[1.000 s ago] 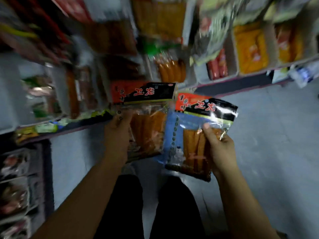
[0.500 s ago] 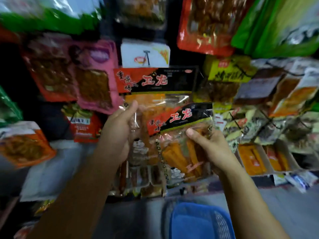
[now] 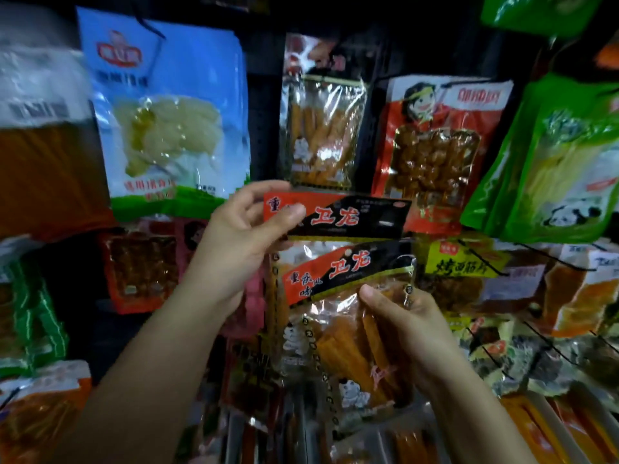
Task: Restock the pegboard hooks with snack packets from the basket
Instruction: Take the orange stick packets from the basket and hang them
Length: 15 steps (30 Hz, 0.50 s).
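My left hand pinches the red-and-black header of one snack packet, held up in front of the dark pegboard. My right hand grips a second, matching packet by its clear lower part, tilted and just below the first. Both packets show orange strips inside. Directly above them a similar packet of orange strips hangs on the board. The basket is out of view.
Hanging packets crowd the board: a blue-and-white one upper left, a red one right of centre, green ones at far right, a yellow-labelled one beside my right hand. Bare black hooks stick out at right. Shelf trays sit below.
My view has swung up from the floor and shelves to the pegboard. Both hands have raised their packets toward the board, the left one higher.
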Motion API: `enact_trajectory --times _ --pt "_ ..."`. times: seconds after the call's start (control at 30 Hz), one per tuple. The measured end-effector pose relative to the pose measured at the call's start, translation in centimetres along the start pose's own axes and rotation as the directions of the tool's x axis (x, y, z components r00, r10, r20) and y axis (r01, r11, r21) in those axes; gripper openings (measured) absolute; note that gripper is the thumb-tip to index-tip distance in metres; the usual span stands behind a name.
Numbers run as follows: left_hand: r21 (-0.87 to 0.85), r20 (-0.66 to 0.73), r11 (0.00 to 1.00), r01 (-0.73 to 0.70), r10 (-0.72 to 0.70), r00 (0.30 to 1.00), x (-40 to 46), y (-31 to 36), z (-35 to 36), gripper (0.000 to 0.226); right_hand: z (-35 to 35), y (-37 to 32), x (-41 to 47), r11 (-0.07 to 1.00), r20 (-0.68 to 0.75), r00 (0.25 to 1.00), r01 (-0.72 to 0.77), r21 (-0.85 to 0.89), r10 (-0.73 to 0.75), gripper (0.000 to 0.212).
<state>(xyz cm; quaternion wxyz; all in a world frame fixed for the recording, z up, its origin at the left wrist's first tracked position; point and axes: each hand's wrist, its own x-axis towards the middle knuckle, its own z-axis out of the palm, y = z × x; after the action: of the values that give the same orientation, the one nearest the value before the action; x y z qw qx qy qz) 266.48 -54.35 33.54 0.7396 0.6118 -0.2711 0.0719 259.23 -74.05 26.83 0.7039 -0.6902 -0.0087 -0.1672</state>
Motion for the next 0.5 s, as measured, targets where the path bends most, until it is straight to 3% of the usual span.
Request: enact_trajectory --times 0.07,0.17,0.23,0.37,0.5 --pt "0.067 0.006 0.998 -0.013 0.012 1.0 1.9 1.2 0.6 0.032 0.1 -1.1 1.4 0.999 0.034 0.999 0.035 -0.006 -0.035 0.028" --pt "-0.013 -0.032 1.0 -0.023 0.023 0.999 4.7 3.0 1.9 0.02 0.2 -3.0 3.7 0.994 0.052 0.994 0.098 -0.049 -0.096 0.03" --pt "-0.093 -0.069 0.995 -0.048 0.041 0.997 6.4 4.4 2.7 0.022 0.0 -4.6 5.3 0.985 0.032 0.987 0.158 -0.065 -0.156 0.029" --pt "-0.088 -0.102 0.992 -0.088 0.079 0.992 9.4 6.6 3.8 0.029 -0.7 -8.2 8.7 0.95 0.016 0.954 0.301 -0.084 -0.3 0.028" --pt "-0.069 -0.082 0.994 -0.08 0.074 0.994 11.7 7.9 4.6 0.011 -0.9 -10.9 11.5 0.912 0.051 0.914 0.405 -0.058 -0.402 0.016"
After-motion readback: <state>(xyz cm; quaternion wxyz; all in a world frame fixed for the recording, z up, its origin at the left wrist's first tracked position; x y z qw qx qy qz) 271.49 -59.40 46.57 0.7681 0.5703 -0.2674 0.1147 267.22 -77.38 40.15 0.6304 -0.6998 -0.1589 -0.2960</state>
